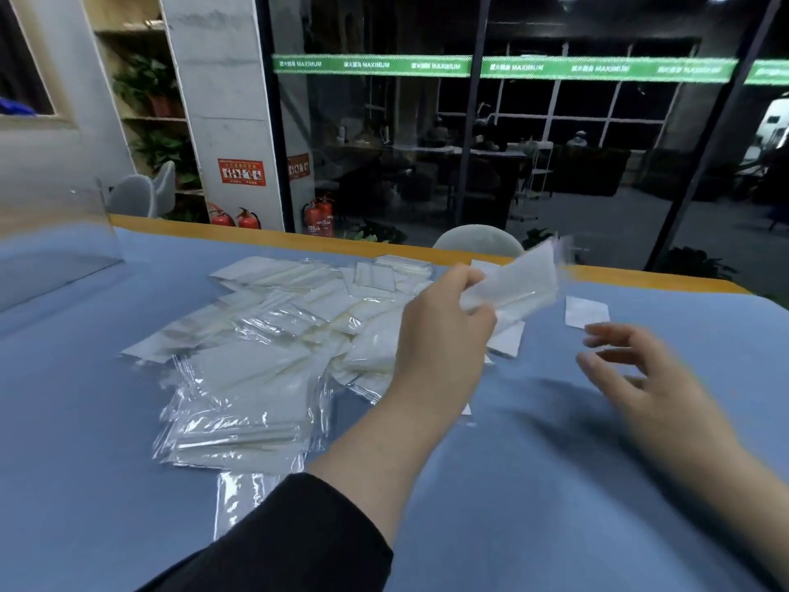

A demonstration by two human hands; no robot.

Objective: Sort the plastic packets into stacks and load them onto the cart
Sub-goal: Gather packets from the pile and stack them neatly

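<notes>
Left hand (444, 331) pinches a small plastic packet (518, 279), raised above the blue table (555, 484) near its far edge. Right hand (644, 378) hovers to the right, fingers loosely spread, holding nothing, motion-blurred. Loose heap of packets (273, 335) covers the table's middle-left; one single packet (585, 311) lies apart near the far right edge. No cart in view. Step looks like sorting: better to lay same-size packets flat, edges squared, on the bare right side, well apart from the heap; slippery film slides easily.
</notes>
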